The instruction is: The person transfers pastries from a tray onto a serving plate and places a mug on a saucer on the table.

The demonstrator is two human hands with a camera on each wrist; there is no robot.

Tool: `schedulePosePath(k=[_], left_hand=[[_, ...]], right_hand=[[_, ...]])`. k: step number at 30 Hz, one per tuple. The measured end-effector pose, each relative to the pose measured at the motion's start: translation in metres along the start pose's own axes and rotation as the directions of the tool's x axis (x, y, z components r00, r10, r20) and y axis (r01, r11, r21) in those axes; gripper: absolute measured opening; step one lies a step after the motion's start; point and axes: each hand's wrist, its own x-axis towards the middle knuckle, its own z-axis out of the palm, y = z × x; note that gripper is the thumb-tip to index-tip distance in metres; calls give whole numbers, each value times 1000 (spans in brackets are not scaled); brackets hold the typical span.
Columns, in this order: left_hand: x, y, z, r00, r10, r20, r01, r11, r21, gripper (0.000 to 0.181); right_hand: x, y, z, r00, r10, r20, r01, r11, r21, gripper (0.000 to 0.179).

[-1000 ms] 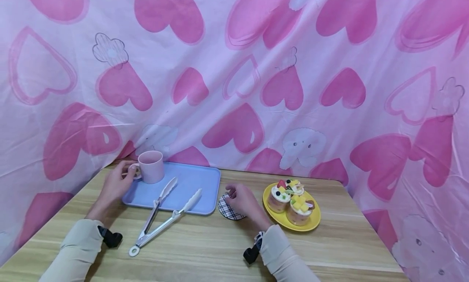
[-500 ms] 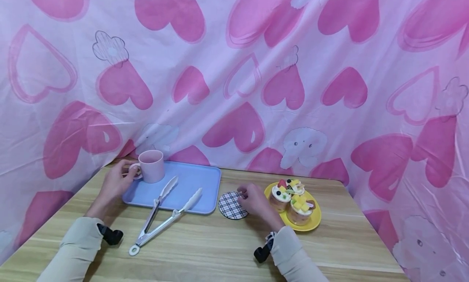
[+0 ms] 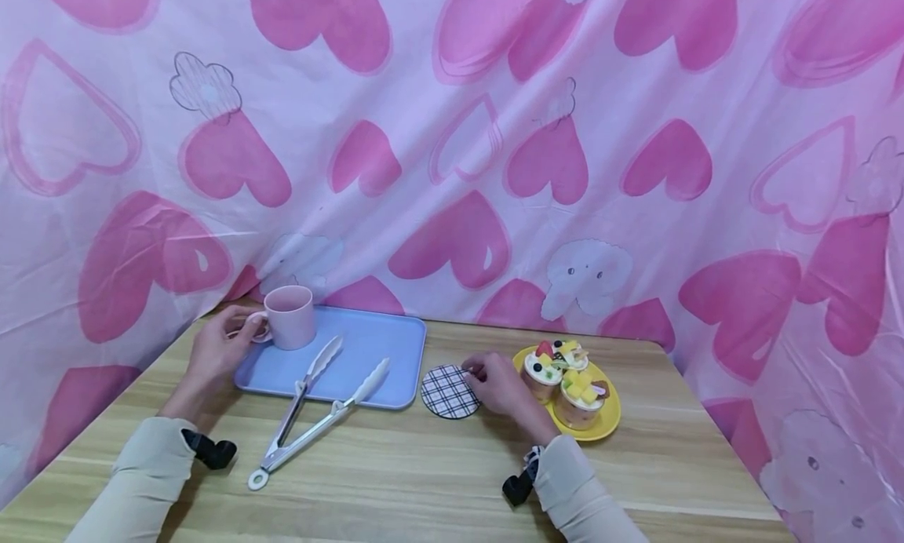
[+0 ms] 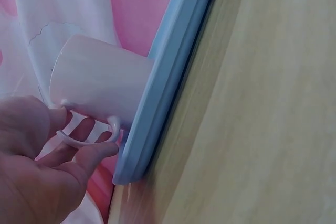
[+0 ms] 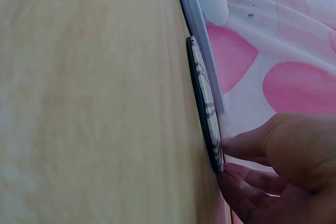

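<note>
A pink mug (image 3: 290,318) stands upright on the left end of a blue tray (image 3: 374,339). My left hand (image 3: 220,345) holds its handle (image 4: 79,141), thumb on the near side and fingers passing behind it. To the right of the tray lies a round checked coaster (image 3: 450,391), flat on the wood. My right hand (image 3: 503,384) is at the coaster's right edge; in the right wrist view the thumb (image 5: 244,144) touches the top and the other fingertips meet the rim, pinching it.
Spread metal tongs (image 3: 282,449) with pale tips lean over the tray's front edge. A yellow plate (image 3: 606,425) with three fruit-topped dessert cups (image 3: 579,402) sits right of the right hand. A pink heart-patterned cloth (image 3: 452,135) hangs behind the wooden table (image 3: 395,488).
My right hand has slid rightward from over the coaster to its right edge, uncovering most of the checked top. The left hand stays at the mug, which has not visibly shifted.
</note>
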Motion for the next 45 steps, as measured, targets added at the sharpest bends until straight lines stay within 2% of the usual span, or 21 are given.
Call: schedulePosePath(k=[4, 11, 16, 19, 23, 28, 33, 39, 45], left_hand=[[1, 1, 0, 1000, 10, 6, -10, 1000, -7, 55], [0, 8, 0, 997, 73, -15, -73, 997, -8, 50], [-3, 19, 0, 995, 100, -17, -101, 993, -63, 48], [-5, 27, 0, 990, 137, -14, -138, 986, -92, 45], [-8, 40, 3, 984, 178, 10, -175, 975, -139, 43], [-12, 56, 10, 986, 157, 55, -144, 972, -184, 44], [-20, 75, 19, 984, 151, 94, -128, 967, -222, 45], [-30, 95, 35, 972, 186, 142, -140, 948, -286, 42], [-36, 107, 56, 959, 207, 196, -136, 937, -321, 36]], right_hand=[[0, 1, -1, 1000, -2, -14, 2, 1000, 5, 22], [-1, -1, -3, 1000, 18, -21, -17, 1000, 11, 19], [-3, -1, -3, 999, 3, -48, -4, 1000, -29, 15], [-5, -2, -4, 998, -2, -59, -2, 997, -71, 13], [-8, -4, -7, 999, 2, -40, -6, 997, -80, 15], [-11, -5, -10, 1000, 6, -6, -6, 999, -54, 19], [-12, -2, -10, 1000, -2, -4, 2, 999, -37, 19], [-13, 1, -11, 1000, 21, 6, -21, 1000, -16, 20], [-13, 2, -12, 999, 36, 22, -36, 999, 3, 20]])
